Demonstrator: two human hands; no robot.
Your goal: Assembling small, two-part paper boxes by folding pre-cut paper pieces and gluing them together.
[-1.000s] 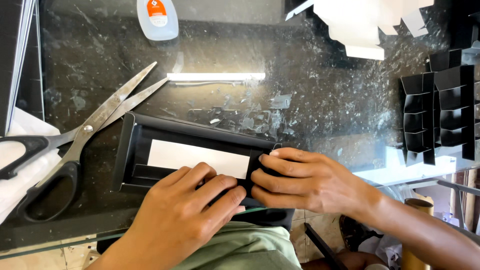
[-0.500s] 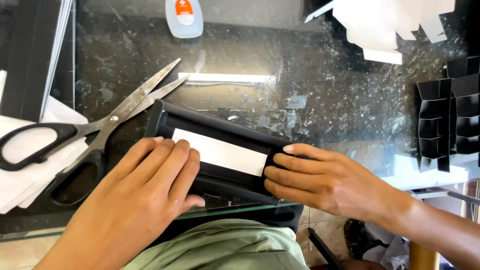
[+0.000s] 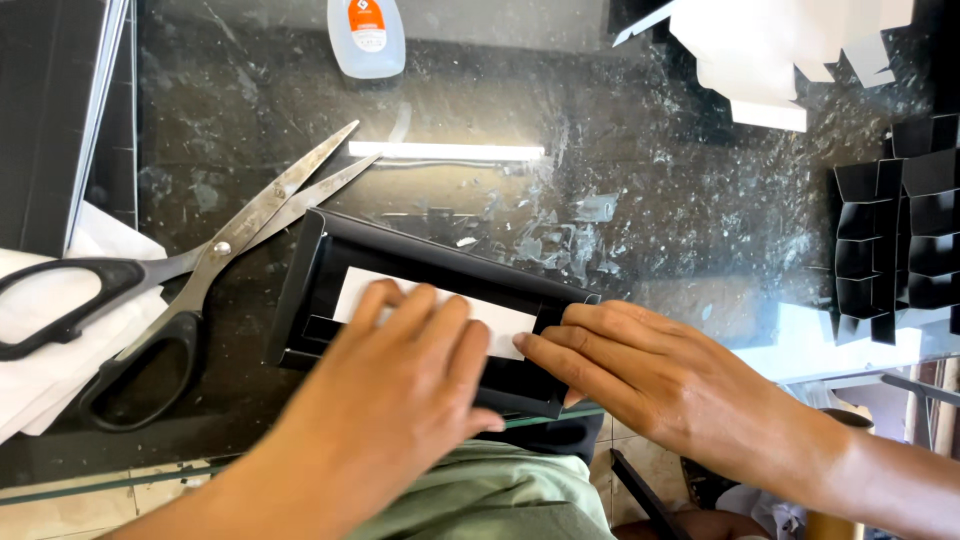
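A flat black cardboard piece with folded edges lies on the dark glass table near its front edge, with a white paper strip stuck along its middle. My left hand lies flat on the strip, fingers spread, covering most of it. My right hand presses with straight fingers on the right end of the black piece, next to the strip's end. Neither hand grips anything.
Large black-handled scissors lie open to the left, over white paper scraps. A glue bottle stands at the back, a white strip lies behind the piece. White cut cardboard and stacked black folded pieces sit at the right.
My left hand has slid rightward along the white strip, and the black piece has turned slightly. My right hand stays on the right end.
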